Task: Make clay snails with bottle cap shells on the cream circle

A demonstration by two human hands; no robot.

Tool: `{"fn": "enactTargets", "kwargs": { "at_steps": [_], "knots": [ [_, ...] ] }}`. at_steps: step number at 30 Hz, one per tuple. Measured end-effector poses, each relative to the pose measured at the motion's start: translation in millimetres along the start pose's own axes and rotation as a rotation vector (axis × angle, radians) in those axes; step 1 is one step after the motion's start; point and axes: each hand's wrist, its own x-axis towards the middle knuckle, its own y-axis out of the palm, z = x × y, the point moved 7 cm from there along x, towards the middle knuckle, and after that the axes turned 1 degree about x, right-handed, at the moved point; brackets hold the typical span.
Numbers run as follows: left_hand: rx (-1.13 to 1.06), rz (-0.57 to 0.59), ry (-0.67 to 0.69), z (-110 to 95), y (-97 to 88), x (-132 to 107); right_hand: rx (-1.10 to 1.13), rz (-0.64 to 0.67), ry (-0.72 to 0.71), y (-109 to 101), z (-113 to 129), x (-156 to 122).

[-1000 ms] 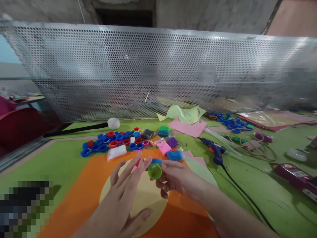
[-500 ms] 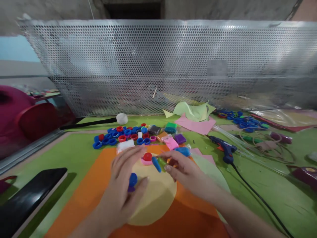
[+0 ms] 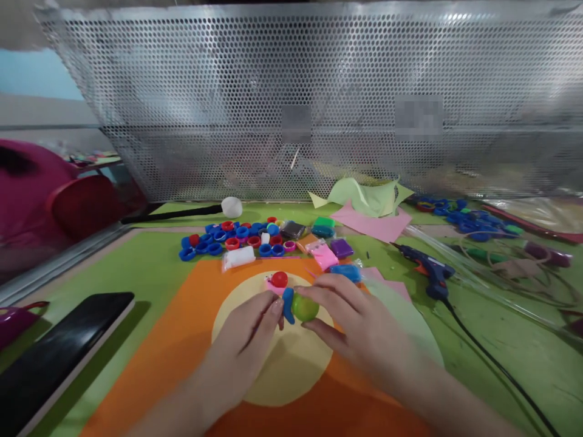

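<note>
My left hand (image 3: 246, 328) pinches the edge of a small blue clay piece (image 3: 288, 305). Between the thumb and fingers of my right hand (image 3: 364, 315) is a round green ball (image 3: 305, 308), its side against the blue piece. Just beyond them stands a small pink figure with a red ball on it (image 3: 279, 280), with what look like tiny eyes. Both hands are over a pale yellow paper circle (image 3: 273, 388) lying on an orange sheet (image 3: 159, 352). The blue ball seen earlier by my left hand is hidden.
Blue and red bottle-cap rings (image 3: 228, 237) lie behind the circle, beside clay packets (image 3: 325, 255). A hot glue gun (image 3: 430, 273) with its cord is at right, a phone (image 3: 68, 340) at left. Cut paper (image 3: 364, 206) lies before a perforated metal panel (image 3: 255, 91).
My left hand has moved right and closed on the blue piece. The green ball has turned in my right hand, showing its round side. The view has tilted down slightly.
</note>
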Motion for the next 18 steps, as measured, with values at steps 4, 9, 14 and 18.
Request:
{"fn": "enactTargets", "kwargs": {
  "at_steps": [4,9,14,18],
  "knots": [
    [0.025,-0.013,0.028,-2.8,-0.7,-0.5,-0.034,-0.029,-0.031,-3.8,5.4,0.1],
    [-0.062,-0.010,-0.039,1.0,1.8,-0.1,-0.065,-0.013,-0.047,-1.9,7.7,0.1],
    [-0.166,-0.008,-0.166,9.1,-1.5,2.3,-0.138,0.073,0.040,-4.0,-6.8,0.1],
    [-0.221,-0.009,-0.197,9.7,-5.8,4.7,-0.119,0.104,0.240,-18.3,-38.0,-1.4]
  ]
}}
